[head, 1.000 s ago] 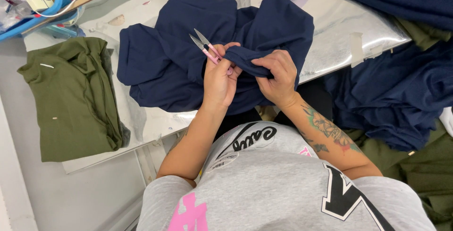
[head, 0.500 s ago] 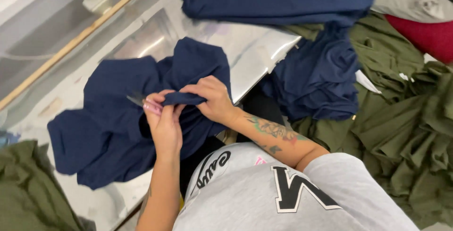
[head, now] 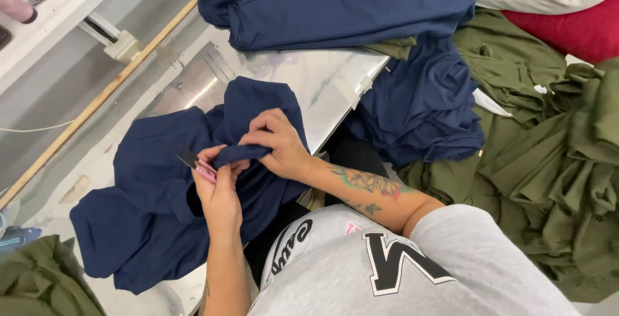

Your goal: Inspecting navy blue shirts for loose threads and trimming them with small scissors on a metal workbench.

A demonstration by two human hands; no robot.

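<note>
Both hands are up at the navy garment [head: 148, 206] spread on the shiny metal table [head: 322, 87]. The right hand [head: 277, 145] pinches a rolled-up fold of the navy cloth between thumb and fingers – closed tight on it, holding it raised off the table. The left hand [head: 219, 193] is closed around small pink-handled snips [head: 196, 166], dark blades pointing out to the left, right beside that pinched fold.

My read: the step in hand is trimming at the fold, probably a loose thread or a seam end, though the thread itself is too small to see. The next move would call for keeping the fold taut and bringing the blade tips in close without nicking the fabric.

Around them – a stack of navy garments [head: 335, 3] at the top of the table, with a small pale tag near its upper edge. Another heap of navy cloth [head: 419, 106] hangs off the table's right side, and beyond it a big pile of olive green garments [head: 548, 161] with a small white label showing among the folds. Red cloth [head: 567, 29] sits in the top right corner. More olive fabric [head: 39, 284] at the bottom left. A wooden strip [head: 97, 103] runs diagonally along the table's left edge
</note>
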